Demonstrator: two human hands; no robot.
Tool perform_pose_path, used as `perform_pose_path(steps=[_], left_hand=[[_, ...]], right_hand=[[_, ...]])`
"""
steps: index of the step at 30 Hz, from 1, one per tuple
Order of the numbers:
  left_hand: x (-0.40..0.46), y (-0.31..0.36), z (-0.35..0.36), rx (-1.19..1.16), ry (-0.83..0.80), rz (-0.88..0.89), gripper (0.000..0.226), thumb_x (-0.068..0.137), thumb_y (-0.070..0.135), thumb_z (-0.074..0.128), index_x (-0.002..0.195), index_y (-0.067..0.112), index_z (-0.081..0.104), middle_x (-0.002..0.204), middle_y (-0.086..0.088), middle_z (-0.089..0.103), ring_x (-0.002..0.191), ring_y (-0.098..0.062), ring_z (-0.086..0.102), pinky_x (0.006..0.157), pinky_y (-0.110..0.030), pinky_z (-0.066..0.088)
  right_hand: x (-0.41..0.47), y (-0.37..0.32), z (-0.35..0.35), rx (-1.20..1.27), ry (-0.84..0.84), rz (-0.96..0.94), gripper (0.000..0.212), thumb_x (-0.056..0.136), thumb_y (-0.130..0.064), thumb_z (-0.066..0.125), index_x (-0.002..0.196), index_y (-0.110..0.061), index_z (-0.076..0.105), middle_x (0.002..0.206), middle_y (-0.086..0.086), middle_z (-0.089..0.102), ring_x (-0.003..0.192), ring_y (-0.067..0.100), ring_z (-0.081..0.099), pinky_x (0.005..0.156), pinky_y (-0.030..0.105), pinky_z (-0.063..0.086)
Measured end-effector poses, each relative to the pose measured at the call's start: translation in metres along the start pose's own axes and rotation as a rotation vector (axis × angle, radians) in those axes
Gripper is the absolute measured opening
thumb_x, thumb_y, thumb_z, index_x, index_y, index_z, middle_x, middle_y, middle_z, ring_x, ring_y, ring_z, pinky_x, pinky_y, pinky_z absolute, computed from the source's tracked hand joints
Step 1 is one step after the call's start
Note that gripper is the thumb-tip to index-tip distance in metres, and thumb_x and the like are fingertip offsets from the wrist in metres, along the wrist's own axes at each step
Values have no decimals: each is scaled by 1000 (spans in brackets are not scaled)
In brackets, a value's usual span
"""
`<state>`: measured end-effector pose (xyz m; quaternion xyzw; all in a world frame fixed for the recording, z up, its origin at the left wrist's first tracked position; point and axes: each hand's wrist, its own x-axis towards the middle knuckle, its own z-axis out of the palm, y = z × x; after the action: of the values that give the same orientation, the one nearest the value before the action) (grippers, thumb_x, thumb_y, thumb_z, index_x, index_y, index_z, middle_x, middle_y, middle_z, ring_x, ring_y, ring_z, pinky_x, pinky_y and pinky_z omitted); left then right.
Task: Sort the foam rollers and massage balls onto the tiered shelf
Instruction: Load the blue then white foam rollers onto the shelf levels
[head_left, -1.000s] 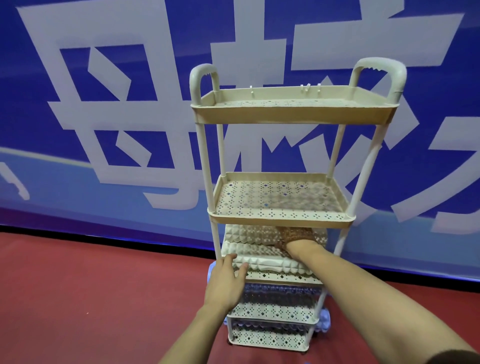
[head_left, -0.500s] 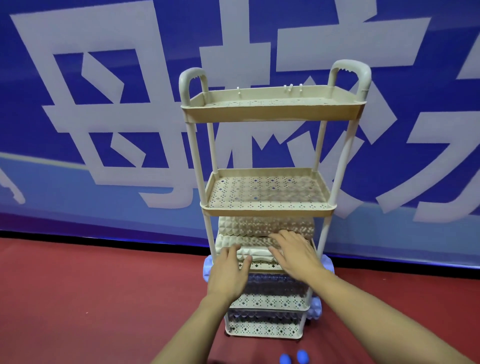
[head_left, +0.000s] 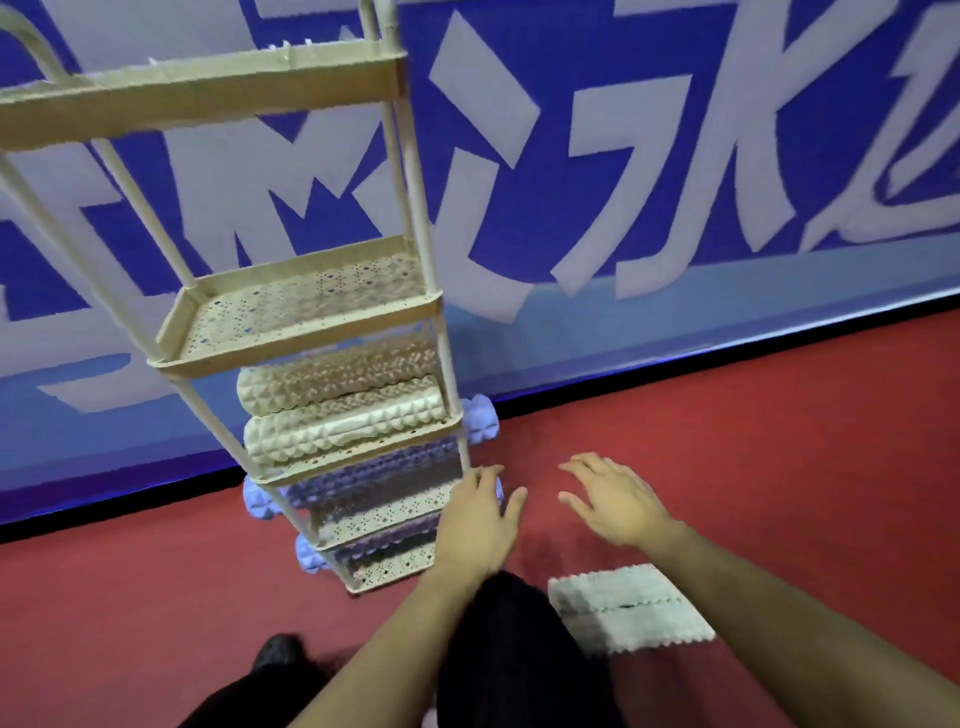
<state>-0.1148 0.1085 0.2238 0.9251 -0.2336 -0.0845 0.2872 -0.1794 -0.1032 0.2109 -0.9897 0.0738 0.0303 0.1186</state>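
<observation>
Head view: my left hand (head_left: 480, 519) and right hand (head_left: 615, 501) have left the beige foam rollers (head_left: 337, 410), fingers wide, empty. I judge the cream roller (head_left: 626, 605) at five o'clock comes next.

The tall shelf (head_left: 291, 322) runs off the left side and the top, so its top tray and handles are cut off. The whole view is a bit blurry, so the little holes in the trays look fuzzy.

The blue rollers (head_left: 374, 475) on the two low trays are mostly hidden behind the tray walls. Only their bumpy ends poke out.

The left hand (head_left: 478, 519) covers the shelf's near right corner, and I cannot tell if it touches it.

A dark trouser leg (head_left: 514, 649) hides the near left edge of the white roller (head_left: 628, 605) on the floor.

The big white letters on the blue wall (head_left: 675, 156) are cut off.
</observation>
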Motion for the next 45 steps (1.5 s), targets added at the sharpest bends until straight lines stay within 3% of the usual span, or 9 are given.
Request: perform_pose_path(steps=[10, 20, 25, 28, 34, 39, 43, 45], left_hand=[[49, 65, 125, -93, -226, 43, 53, 102, 51, 48, 143, 18, 49, 143, -5, 49, 132, -26, 48, 114, -37, 35], [100, 49, 177, -174, -331, -47, 57, 100, 57, 48, 146, 23, 47, 141, -3, 47, 133, -24, 50, 113, -43, 39], [132, 42, 167, -3, -317, 106, 63, 98, 60, 50, 147, 21, 45, 140, -7, 47, 131, -29, 47, 112, -43, 38], [140, 32, 161, 47, -329, 108, 66, 97, 62, 50, 149, 21, 44, 143, -6, 44, 132, -31, 46, 112, -43, 37], [145, 32, 157, 79, -329, 116, 67, 98, 62, 47, 151, 22, 41, 143, -4, 43, 130, -29, 45, 109, -47, 40], [150, 26, 158, 58, -346, 78, 69, 96, 66, 46, 152, 25, 38, 145, -1, 41, 133, -27, 44, 111, -46, 40], [151, 23, 159, 70, -355, 79, 70, 96, 67, 46, 152, 25, 38, 145, -3, 42, 132, -28, 45, 111, -46, 39], [151, 22, 158, 78, -350, 78, 70, 96, 66, 46, 152, 25, 38, 145, -3, 42, 133, -29, 45, 111, -46, 39]], right_hand=[[-62, 110, 117, 108, -297, 286, 59, 99, -56, 46, 148, -25, 41, 150, -2, 44, 135, 24, 45, 111, 40, 37], [-34, 147, 229, 194, -499, 388, 63, 95, -51, 58, 149, -24, 42, 148, 0, 46, 130, 26, 49, 107, 38, 40], [13, 164, 261, 153, -574, 353, 66, 95, -50, 57, 152, -21, 40, 154, 1, 42, 137, 26, 44, 110, 40, 39], [32, 174, 280, 94, -655, 323, 66, 94, -48, 59, 151, -21, 41, 156, 2, 41, 141, 26, 41, 114, 41, 37], [56, 188, 325, 33, -724, 282, 80, 89, -50, 60, 158, -33, 23, 166, -6, 23, 154, 21, 16, 123, 43, 17], [72, 193, 351, -28, -731, 268, 85, 83, -55, 66, 156, -34, 27, 163, -6, 31, 151, 21, 22, 121, 44, 14], [76, 197, 355, -71, -772, 181, 101, 74, -61, 76, 156, -30, 25, 162, -3, 31, 151, 22, 25, 121, 38, 14], [74, 197, 353, -72, -691, 157, 95, 77, -56, 75, 155, -25, 29, 159, 1, 36, 148, 24, 30, 119, 36, 16]])
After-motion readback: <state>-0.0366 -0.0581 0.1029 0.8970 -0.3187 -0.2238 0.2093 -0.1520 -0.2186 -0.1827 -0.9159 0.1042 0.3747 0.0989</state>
